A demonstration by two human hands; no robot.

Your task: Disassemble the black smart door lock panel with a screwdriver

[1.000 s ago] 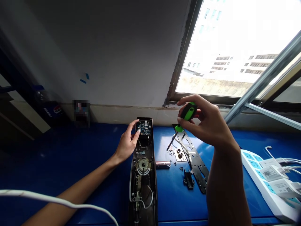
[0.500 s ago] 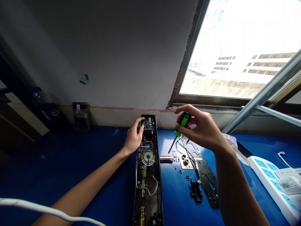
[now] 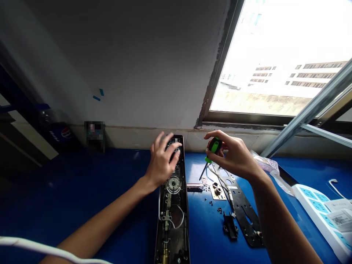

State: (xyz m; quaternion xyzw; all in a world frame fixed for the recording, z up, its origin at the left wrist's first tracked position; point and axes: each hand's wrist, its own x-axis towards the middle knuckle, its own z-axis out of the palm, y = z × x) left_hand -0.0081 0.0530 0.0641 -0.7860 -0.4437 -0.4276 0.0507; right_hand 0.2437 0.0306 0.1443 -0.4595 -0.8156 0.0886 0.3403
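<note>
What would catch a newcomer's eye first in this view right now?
The opened electronic door lock lying lengthwise on the blue workbench stands out first, its wiring exposed and the left hand spread over its top end. To its right, the right hand holds a green-and-black screwdriver above a slotted black metal plate. The bright window fills the upper right.

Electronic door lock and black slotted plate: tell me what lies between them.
The head view shows a short metal cylinder, a brass plate with fittings and small black screws between the electronic door lock and the black slotted plate.
</note>
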